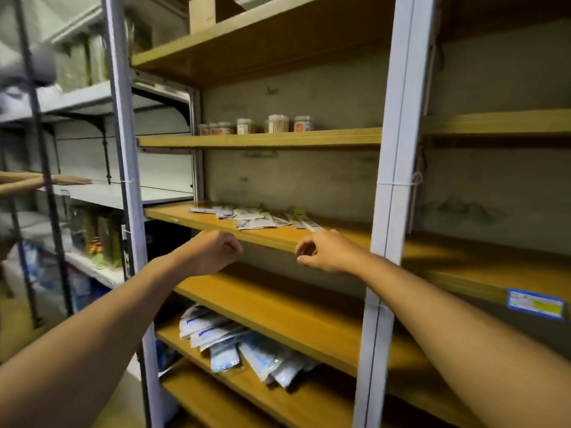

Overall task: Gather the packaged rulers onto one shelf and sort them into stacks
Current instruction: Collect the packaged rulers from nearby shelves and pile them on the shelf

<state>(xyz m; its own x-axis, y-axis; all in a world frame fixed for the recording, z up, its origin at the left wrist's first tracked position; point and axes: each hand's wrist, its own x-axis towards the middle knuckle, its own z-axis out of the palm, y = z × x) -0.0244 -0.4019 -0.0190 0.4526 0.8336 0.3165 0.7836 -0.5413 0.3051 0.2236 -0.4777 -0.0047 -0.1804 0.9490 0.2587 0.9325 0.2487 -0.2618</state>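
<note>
Several packaged rulers [253, 218] lie scattered on a wooden shelf [173, 215] at chest height, long flat packets with white and yellow print. More packets [238, 344] in clear and blue wrapping sit piled two shelves lower. My left hand [213, 251] hovers just below the front edge of the ruler shelf, fingers curled into a loose fist with nothing in it. My right hand [324, 251] is raised at the same edge, fingers loosely bent and empty, close to the nearest ruler packet [312, 225].
Small jars [275, 123] stand at the back of the shelf above. Grey metal uprights [392, 168] frame the bay. A cardboard box [204, 12] sits on top. Another person's arm [37, 182] reaches over the grey shelving on the left. A blue price label [536, 304] hangs at right.
</note>
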